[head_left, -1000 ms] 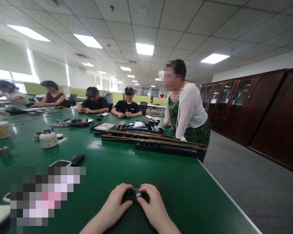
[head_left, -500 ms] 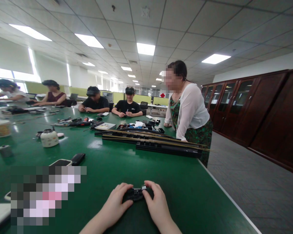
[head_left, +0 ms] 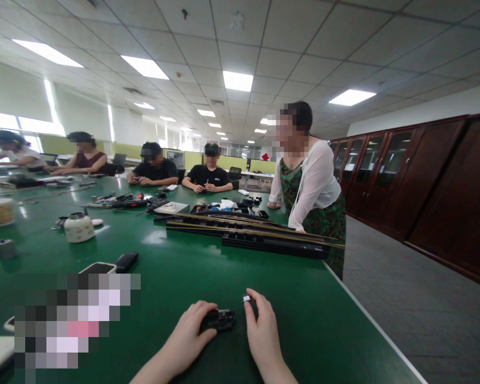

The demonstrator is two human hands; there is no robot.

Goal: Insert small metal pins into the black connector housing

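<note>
My left hand [head_left: 192, 332] grips a small black plastic housing [head_left: 223, 320] by its left end, thumb in front and fingers behind. Some fine detail shows on the housing's upper face, too small to make out. A short way to the right, my right hand [head_left: 261, 325] pinches a small white-and-dark piece [head_left: 246, 298] between thumb and forefinger. That piece is raised slightly and stands apart from the housing; its exact kind cannot be told. Both hands are over the green table [head_left: 304, 314] near its front edge.
Long black strips with thin brass-coloured rods [head_left: 248, 229] lie across the table ahead. At left are a white jar [head_left: 79, 227], a metal cylinder [head_left: 5, 249] and a dark pouch [head_left: 127, 261]. A person in a white cardigan [head_left: 314, 176] leans on the right edge; several others sit beyond.
My right hand has moved away from the black housing, up and to the right, carrying the small white-and-dark piece off it. The left hand keeps its hold. The standing person's head has shifted slightly.
</note>
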